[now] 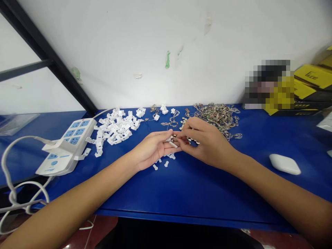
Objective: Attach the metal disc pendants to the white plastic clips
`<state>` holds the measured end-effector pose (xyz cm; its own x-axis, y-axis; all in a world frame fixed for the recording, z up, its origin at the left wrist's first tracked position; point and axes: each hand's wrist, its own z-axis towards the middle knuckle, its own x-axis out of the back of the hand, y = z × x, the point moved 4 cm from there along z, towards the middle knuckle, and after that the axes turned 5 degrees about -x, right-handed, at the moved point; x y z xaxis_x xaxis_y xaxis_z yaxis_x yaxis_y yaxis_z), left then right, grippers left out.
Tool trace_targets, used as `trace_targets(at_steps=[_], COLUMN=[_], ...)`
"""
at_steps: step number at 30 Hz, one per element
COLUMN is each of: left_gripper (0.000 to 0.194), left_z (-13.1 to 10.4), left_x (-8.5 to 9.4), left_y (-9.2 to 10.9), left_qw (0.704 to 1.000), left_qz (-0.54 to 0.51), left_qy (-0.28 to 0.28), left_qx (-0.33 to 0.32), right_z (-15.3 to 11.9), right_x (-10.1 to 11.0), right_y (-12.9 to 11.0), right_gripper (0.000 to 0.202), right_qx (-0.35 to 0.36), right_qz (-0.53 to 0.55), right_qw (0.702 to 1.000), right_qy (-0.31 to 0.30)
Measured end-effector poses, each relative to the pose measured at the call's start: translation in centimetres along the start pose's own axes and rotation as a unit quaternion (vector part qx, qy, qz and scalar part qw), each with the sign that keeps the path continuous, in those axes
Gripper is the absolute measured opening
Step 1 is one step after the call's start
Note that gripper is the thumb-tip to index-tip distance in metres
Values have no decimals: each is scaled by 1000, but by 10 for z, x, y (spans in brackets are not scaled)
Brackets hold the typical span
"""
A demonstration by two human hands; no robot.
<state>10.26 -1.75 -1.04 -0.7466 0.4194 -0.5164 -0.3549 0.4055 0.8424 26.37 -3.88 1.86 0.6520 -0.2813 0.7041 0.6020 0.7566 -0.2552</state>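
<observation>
My left hand [153,148] is palm up over the blue table [166,193], its fingers stretched out under small parts. A short white piece [173,144] lies across those fingers, with a few small dark and light bits beside it. From the right my right hand [199,140] reaches over the left fingertips, its thumb and fingers pinched together. What it pinches is too small to name. Just beyond the right hand are small round pieces [183,120] and a heap of coiled wires [218,116]. Small white plastic pegs [166,164] lie below the left hand.
White plastic clips [116,126] are heaped at the back left, beside a power strip [75,138] with a plugged-in charger [61,148]. A white case [284,164] sits at the right, yellow-and-black boxes [315,76] at the back right. A wall [145,48] stands behind.
</observation>
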Motion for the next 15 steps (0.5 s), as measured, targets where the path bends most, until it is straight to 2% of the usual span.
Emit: trace_targets(at_steps=[3, 7, 11, 15], left_gripper=[29, 30, 25, 19], left_z=[1, 8, 29, 52], left_x=[0, -4, -17, -25], left_y=[2, 9, 14, 12], left_qw=[1000, 998, 1000, 998], left_qz=[-4, -5, 24, 61], left_qy=[26, 58, 14, -26], left_qx=[-2, -11, -8, 14], right_z=[2, 6, 8, 9], right_x=[6, 22, 36, 38], right_y=[1, 5, 13, 21], right_gripper=[7, 8, 9, 10], right_qx=[-23, -60, -126, -156], right_qz=[9, -15, -35, -39], right_qw=[1000, 995, 981, 974], right_qy=[19, 75, 140, 160])
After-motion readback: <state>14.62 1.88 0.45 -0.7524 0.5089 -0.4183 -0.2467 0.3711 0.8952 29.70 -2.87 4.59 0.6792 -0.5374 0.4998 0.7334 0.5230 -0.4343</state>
